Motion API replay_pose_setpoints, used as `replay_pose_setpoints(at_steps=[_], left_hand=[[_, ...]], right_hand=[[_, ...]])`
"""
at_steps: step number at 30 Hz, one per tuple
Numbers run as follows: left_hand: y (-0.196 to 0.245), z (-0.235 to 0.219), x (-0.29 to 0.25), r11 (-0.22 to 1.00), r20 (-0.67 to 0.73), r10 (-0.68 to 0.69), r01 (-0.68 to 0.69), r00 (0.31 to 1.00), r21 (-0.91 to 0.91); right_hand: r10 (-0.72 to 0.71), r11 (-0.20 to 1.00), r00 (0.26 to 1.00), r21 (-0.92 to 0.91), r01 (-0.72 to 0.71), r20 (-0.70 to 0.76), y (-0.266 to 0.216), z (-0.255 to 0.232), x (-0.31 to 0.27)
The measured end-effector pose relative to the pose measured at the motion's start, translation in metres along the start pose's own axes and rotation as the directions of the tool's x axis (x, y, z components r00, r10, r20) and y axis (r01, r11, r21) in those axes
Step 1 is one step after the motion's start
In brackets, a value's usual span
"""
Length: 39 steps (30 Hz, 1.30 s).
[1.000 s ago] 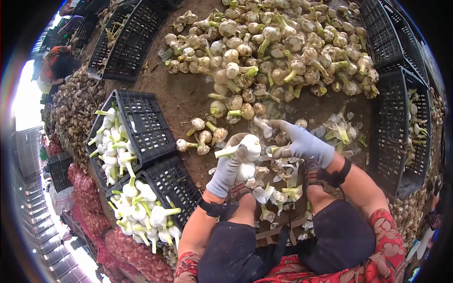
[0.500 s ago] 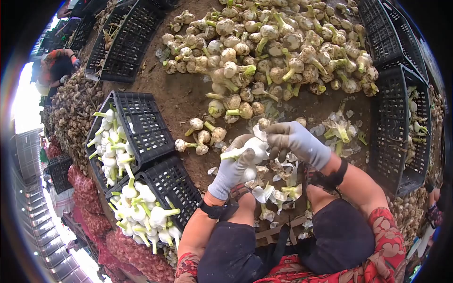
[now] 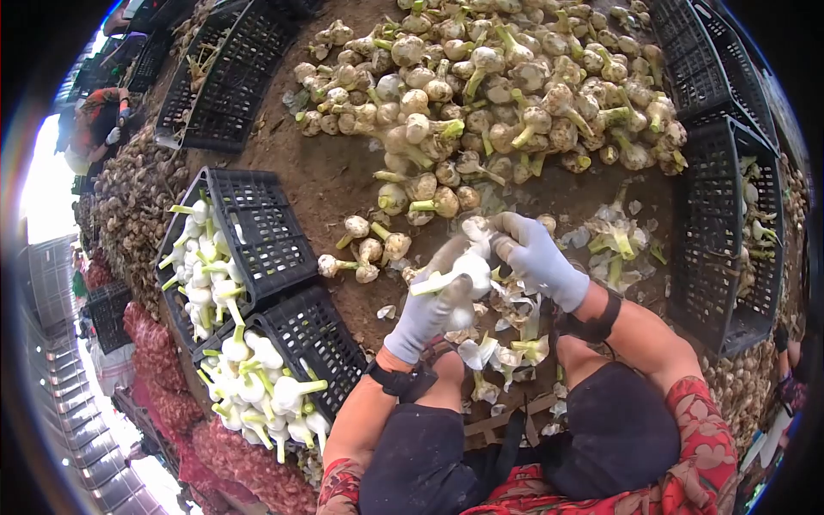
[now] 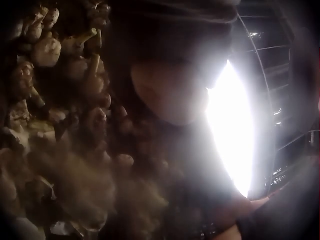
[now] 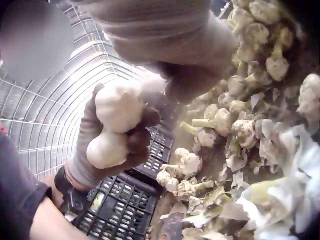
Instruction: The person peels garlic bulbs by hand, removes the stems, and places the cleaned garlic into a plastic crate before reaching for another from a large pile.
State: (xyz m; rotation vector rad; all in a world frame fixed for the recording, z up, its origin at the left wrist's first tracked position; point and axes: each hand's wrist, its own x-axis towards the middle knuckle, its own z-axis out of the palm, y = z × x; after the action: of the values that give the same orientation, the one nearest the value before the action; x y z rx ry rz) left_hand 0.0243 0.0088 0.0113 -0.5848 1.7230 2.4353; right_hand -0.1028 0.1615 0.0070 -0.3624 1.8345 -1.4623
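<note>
My left hand (image 3: 432,302), in a grey glove, grips two peeled white garlic bulbs (image 3: 469,268) with a green stem pointing left. The right wrist view shows the two bulbs (image 5: 119,106) stacked in the left hand (image 5: 95,150). My gloved right hand (image 3: 525,245) pinches the upper bulb's top, where a white piece of skin (image 3: 475,229) sticks up. In the right wrist view, the right hand (image 5: 170,45) curls over that bulb. The left wrist view is dark and blurred, with only dim garlic (image 4: 47,50) at the left.
A big pile of unpeeled garlic (image 3: 515,94) lies ahead on the dirt. Two black crates (image 3: 262,227) (image 3: 318,335) on the left hold peeled bulbs. More black crates (image 3: 725,232) stand on the right. Peelings (image 3: 511,348) litter the ground by my knees.
My right hand, stretched out to the right a second ago, came back to the bulbs and now pinches at the top. The left hand lifted the bulbs slightly.
</note>
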Motion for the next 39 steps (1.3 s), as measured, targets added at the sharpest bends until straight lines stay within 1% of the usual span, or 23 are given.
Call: replay_pose_setpoints(at_steps=[1,2,3,4,6,7,8,10,12,14,15,17,18,21,24,26,28,29,30,32,34,37,39], left_hand=[[0.004,-0.002,0.003,0.985,0.081,-0.007,0.021,0.997,-0.169],[0.008,-0.009,-0.001,0.981,0.037,-0.104,0.109,0.994,-0.158],[0.003,-0.014,0.002,0.923,0.040,-0.204,0.206,0.978,-0.326],[-0.007,-0.023,0.004,0.827,0.059,-0.299,0.290,0.952,-0.482],[-0.022,-0.030,0.000,0.835,0.055,-0.200,0.200,0.978,-0.513],[-0.023,-0.032,0.000,0.785,0.094,-0.257,0.264,0.962,-0.560],[-0.016,-0.029,0.001,0.726,0.141,-0.309,0.329,0.941,-0.604],[-0.010,-0.022,0.000,0.757,0.095,-0.253,0.258,0.963,-0.600],[-0.010,-0.024,-0.001,0.761,0.045,-0.229,0.208,0.972,-0.615],[-0.017,-0.031,-0.005,0.751,0.007,-0.201,0.158,0.980,-0.641],[-0.018,-0.034,-0.007,0.745,-0.007,-0.196,0.145,0.981,-0.651],[-0.018,-0.038,-0.009,0.753,-0.004,-0.138,0.102,0.990,-0.650],[-0.018,-0.037,-0.008,0.753,-0.002,-0.138,0.104,0.990,-0.650],[-0.013,-0.030,-0.007,0.917,-0.134,-0.166,0.103,0.977,-0.385],[-0.011,-0.024,-0.005,0.986,-0.220,0.104,-0.072,0.970,0.148],[-0.006,-0.020,-0.006,0.996,-0.241,0.050,-0.031,0.969,0.084],[-0.004,-0.021,-0.005,0.960,-0.124,-0.146,0.110,0.982,-0.257],[-0.004,-0.022,-0.006,0.960,-0.127,-0.143,0.107,0.982,-0.259],[-0.005,-0.022,-0.006,0.936,-0.073,-0.163,0.131,0.984,-0.326],[-0.006,-0.024,-0.009,0.875,0.037,-0.191,0.187,0.981,-0.447],[-0.006,-0.027,-0.011,0.865,0.055,-0.153,0.160,0.987,-0.476],[-0.004,-0.028,-0.014,0.816,0.054,-0.140,0.146,0.989,-0.559],[0.001,-0.020,-0.012,0.774,-0.006,-0.221,0.172,0.975,-0.609]], right_hand=[[-0.050,0.998,0.998,-0.044,0.052,0.043,-0.010,-0.001,-0.006],[-0.098,0.991,0.991,-0.085,0.106,0.090,-0.018,-0.001,-0.010],[-0.299,0.942,0.950,-0.134,0.309,0.087,-0.012,0.002,-0.012],[-0.302,0.941,0.948,-0.128,0.313,0.097,-0.014,0.006,-0.016],[-0.236,0.968,0.957,0.123,0.218,0.168,-0.021,0.011,-0.023],[-0.013,0.985,0.980,0.169,-0.022,0.201,-0.014,0.007,-0.017],[0.113,0.823,0.980,0.538,-0.184,0.162,-0.022,0.009,-0.011],[0.151,0.682,0.978,0.700,-0.210,0.147,0.001,-0.010,0.006],[0.194,0.673,0.981,0.730,-0.122,-0.015,0.020,-0.026,0.019],[0.245,0.911,0.969,0.346,-0.225,-0.015,0.011,-0.044,0.019],[0.181,0.978,0.976,0.079,-0.192,0.122,0.013,-0.047,0.017],[0.057,0.896,0.943,-0.434,0.096,0.327,0.004,-0.042,0.012],[0.097,0.910,0.922,-0.409,0.070,0.375,-0.008,-0.035,0.005],[-0.076,0.940,0.959,-0.301,0.160,0.272,-0.032,-0.007,-0.001],[-0.115,0.955,0.966,-0.242,0.172,0.232,-0.020,0.009,0.004],[-0.180,0.900,0.953,-0.349,0.260,0.245,-0.027,0.013,-0.003],[-0.165,0.985,0.957,0.088,0.148,0.239,-0.016,0.017,-0.007],[0.032,0.942,0.949,0.308,-0.134,0.313,-0.023,0.012,-0.007],[0.031,0.943,0.948,0.305,-0.132,0.316,-0.019,0.010,-0.004],[0.159,0.682,0.970,0.691,-0.241,0.182,0.004,0.009,0.004],[0.234,0.559,0.972,0.817,-0.141,0.008,0.021,-0.005,0.021],[0.164,0.955,0.986,0.249,-0.160,0.005,-0.004,-0.016,0.014],[-0.268,0.933,0.963,-0.245,0.264,0.016,0.011,0.003,0.012]])
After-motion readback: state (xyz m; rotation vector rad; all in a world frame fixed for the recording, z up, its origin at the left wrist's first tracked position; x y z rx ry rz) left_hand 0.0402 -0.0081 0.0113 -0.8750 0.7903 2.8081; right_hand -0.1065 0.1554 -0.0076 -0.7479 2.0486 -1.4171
